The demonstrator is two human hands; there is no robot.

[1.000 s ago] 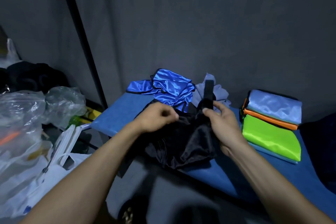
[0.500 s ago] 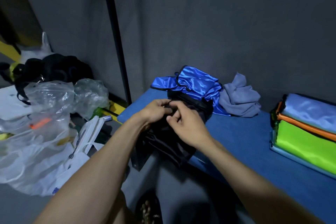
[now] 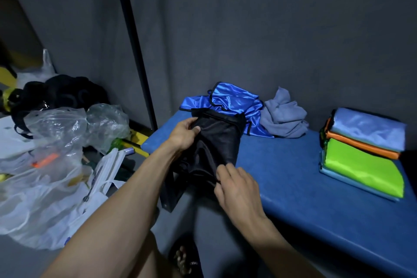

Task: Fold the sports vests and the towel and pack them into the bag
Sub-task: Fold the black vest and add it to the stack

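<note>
Nearest, the right hand (image 3: 237,185) pinches the lower hem of a limp black mesh fabric bag (image 3: 214,144) that drapes over the front left corner of the blue padded counter (image 3: 293,176), its lower part hanging off the front edge. Higher on the same bag, the left hand (image 3: 182,134) grips the cloth near the upper left side, thumb pressed on top and fingers curled under. Judged from its folds, the bag is light, soft and shapeless; it should collapse unless both hands hold it, so the stitched rim of the mouth looks the firmest place to take hold.

Behind the bag, touching its far end, lies a crumpled shiny royal-blue sports vest with black trim (image 3: 228,101) at the back left corner; its satin surface will probably slide and is best taken at the trimmed edges. Just beside it, toward the middle of the back edge, sits a bunched grey-blue towel (image 3: 284,117), soft and thicker, unfolded. Well apart, at the right end, rests a stack of folded glossy vests in pale blue, orange and lime green (image 3: 363,153), not yet packed.
</note>
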